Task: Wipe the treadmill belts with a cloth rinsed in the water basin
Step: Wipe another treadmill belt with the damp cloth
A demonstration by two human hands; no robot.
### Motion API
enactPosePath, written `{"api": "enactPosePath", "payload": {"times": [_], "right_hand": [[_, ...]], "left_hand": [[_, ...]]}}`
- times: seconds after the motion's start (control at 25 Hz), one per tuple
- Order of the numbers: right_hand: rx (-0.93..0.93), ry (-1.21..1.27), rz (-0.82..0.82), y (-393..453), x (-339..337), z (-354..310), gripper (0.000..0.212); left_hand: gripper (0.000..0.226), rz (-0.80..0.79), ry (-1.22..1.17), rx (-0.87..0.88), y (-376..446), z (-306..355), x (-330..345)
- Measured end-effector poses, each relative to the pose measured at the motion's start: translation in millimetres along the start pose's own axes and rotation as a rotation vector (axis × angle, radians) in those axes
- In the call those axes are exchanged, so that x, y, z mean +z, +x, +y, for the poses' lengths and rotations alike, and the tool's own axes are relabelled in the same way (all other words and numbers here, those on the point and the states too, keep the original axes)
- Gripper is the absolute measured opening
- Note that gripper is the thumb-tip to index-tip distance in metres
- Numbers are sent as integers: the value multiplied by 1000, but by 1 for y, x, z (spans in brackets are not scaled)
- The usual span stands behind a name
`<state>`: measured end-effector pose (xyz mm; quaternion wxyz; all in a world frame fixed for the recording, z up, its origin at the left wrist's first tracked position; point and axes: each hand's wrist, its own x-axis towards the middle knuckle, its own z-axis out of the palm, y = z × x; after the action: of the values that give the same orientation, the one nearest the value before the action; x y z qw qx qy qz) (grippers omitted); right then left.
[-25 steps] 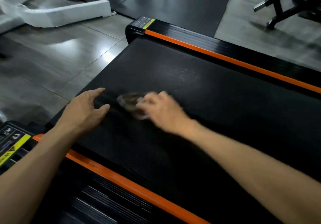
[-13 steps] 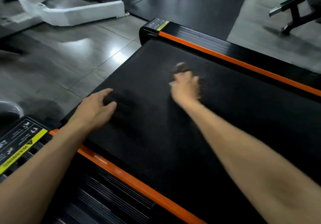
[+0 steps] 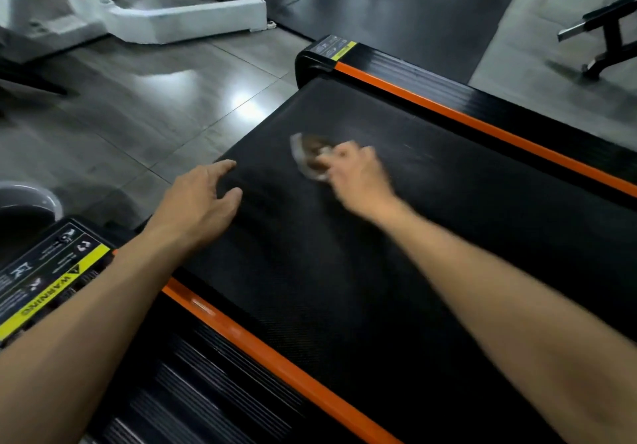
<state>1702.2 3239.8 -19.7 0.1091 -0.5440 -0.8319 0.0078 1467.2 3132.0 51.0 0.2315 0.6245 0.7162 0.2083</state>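
Belt [image 3: 396, 236] runs between orange rails [image 3: 275, 367]; right hand [image 3: 358, 176] grips cloth [image 3: 310, 157] mid-frame, left hand [image 3: 196, 205] rests spread-fingered near its end; basin [image 3: 31, 198] rim at left edge, contents unseen.

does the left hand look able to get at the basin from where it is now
Probably yes. The left hand rests open at the belt's near end, and the basin's rim shows on the floor to its left with nothing visible between them.

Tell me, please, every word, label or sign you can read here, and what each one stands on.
"WARNING": yellow strip on the near end-cap label, beside a triangle sign.
Small white print and pictograms on that label: too small to read.
Far end-cap label, with its own yellow strip: too blurred to read.
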Motion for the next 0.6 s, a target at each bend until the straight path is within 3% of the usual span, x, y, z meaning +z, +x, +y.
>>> {"api": "enactPosePath", "payload": {"times": [0.12, 0.2, 0.32, 0.44, 0.6], "right_hand": [[606, -63, 86, -20, -38, 121, 30], [931, -48, 111, -45, -55, 163, 32], [1160, 23, 103, -41, -55, 160, 38], [1107, 120, 118, -8, -43, 134, 48], [540, 110, -8, 23, -9, 46, 39]], "left_hand": [[54, -54, 193, 95, 0, -5, 6], [53, -139, 265, 130, 1, -10, 12], [49, -279, 354, 62, 0, -10, 21], [53, -343, 425, 7, 1, -1, 33], [52, -335, 293, -55, 6, 0, 28]]}}
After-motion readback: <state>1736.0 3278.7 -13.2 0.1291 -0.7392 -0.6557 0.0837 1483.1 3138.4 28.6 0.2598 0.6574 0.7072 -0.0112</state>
